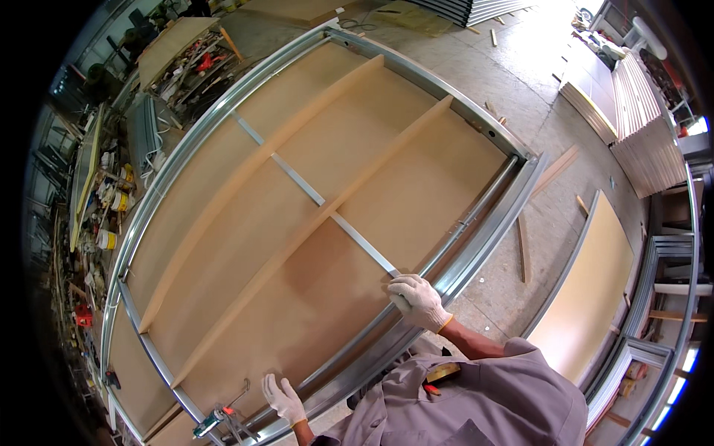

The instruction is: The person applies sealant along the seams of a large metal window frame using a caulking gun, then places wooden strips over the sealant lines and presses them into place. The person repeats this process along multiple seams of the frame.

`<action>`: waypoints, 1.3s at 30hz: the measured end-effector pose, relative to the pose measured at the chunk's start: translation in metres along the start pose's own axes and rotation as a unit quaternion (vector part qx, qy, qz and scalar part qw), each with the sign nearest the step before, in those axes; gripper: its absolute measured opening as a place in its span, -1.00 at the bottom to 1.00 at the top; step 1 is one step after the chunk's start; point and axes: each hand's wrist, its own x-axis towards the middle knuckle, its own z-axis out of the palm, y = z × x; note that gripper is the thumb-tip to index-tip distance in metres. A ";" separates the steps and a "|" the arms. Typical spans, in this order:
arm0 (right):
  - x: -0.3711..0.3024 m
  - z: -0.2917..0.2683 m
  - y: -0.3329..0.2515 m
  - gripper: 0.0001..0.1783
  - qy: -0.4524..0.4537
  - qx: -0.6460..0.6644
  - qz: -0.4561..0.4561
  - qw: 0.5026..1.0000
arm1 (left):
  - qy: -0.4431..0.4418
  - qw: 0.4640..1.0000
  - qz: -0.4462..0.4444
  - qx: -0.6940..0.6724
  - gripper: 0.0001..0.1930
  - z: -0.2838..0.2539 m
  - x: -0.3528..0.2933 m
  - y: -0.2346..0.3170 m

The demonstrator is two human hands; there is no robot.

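A large metal door frame (539, 175) lies flat, filled with tan panels (416, 197) and divided by two long wooden strips (253, 286). My right hand (419, 302), in a white glove, is closed at the near end of a thin metal strip (364, 241) that crosses the frame. Beneath that hand runs a metal rod (480, 212) beside the near rail. My left hand (282, 398), also gloved, hovers with fingers apart over the panel by the near rail and holds nothing. To its left, a green-and-silver hand tool (214, 421) rests on a cross rail.
On the right, a tan panel (584, 297) lies on the floor, with stacked pale panels (647, 126) beyond it. Wooden sticks (523, 249) lie beside the frame. Buckets (106, 239) and clutter line the left side. A cluttered table (197, 74) stands at far left.
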 end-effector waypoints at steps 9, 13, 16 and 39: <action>-0.003 0.008 0.003 -0.82 -0.034 -0.031 -0.007 0.999 | 0.043 0.998 -0.049 -0.013 -0.63 -0.007 -0.046 -0.027; -0.007 0.014 -0.015 -0.84 -0.054 -0.051 -0.005 0.997 | 0.067 0.996 -0.048 -0.041 -0.64 -0.027 -0.064 -0.040; -0.021 0.042 -0.041 -0.82 -0.074 -0.050 -0.021 0.996 | 0.081 0.994 -0.021 -0.069 -0.65 -0.042 -0.077 -0.052; -0.091 0.225 -0.213 -0.79 -0.112 -0.128 -0.116 0.979 | 0.221 0.969 -0.068 -0.084 -0.57 -0.119 -0.225 -0.206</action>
